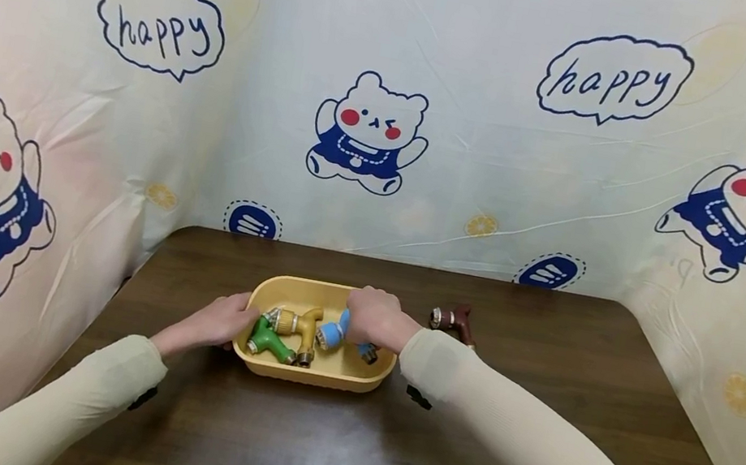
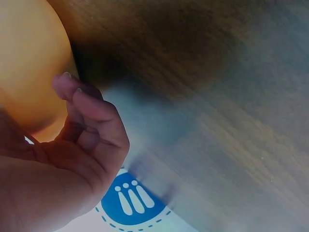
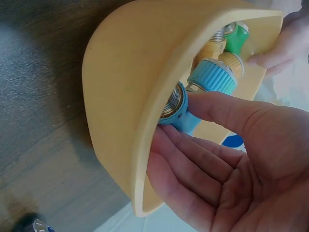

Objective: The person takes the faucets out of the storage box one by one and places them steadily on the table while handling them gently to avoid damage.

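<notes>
A pale yellow plastic basin [image 1: 311, 378] sits on the table. Its left end is gripped by my left hand [image 1: 221, 320], thumb at the rim and fingers curled against the outside wall in the left wrist view. Inside lie a green Y-shaped pipe fitting [image 1: 271, 341] and a yellow one [image 1: 308, 329] with a ribbed collar. At the basin's right side my right hand [image 1: 377, 318] pinches a blue Y-shaped pipe fitting [image 3: 212, 77] between thumb and fingers; part of the fitting is hidden by the hand.
A dark red-brown pipe fitting [image 1: 457, 322] lies on the brown wooden table [image 1: 547, 344], right of the basin and beyond my right wrist. A printed curtain [image 1: 467, 158] hangs behind the table and along both sides.
</notes>
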